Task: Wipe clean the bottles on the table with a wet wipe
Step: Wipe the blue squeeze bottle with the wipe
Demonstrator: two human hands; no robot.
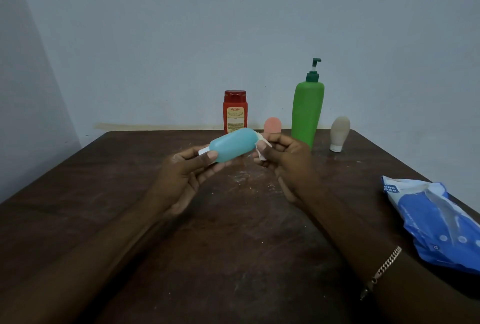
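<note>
A small teal bottle with a white cap is held sideways above the table's middle. My left hand grips its capped end from below. My right hand pinches a crumpled white wet wipe against the bottle's rounded far end. Along the back edge stand a red bottle, a small pink bottle partly hidden behind my right hand, a tall green pump bottle and a small beige bottle resting on its white cap.
The dark brown wooden table carries pale smears and crumbs near its middle. A blue and white wet-wipe pack lies at the right edge. A grey wall rises right behind the bottles.
</note>
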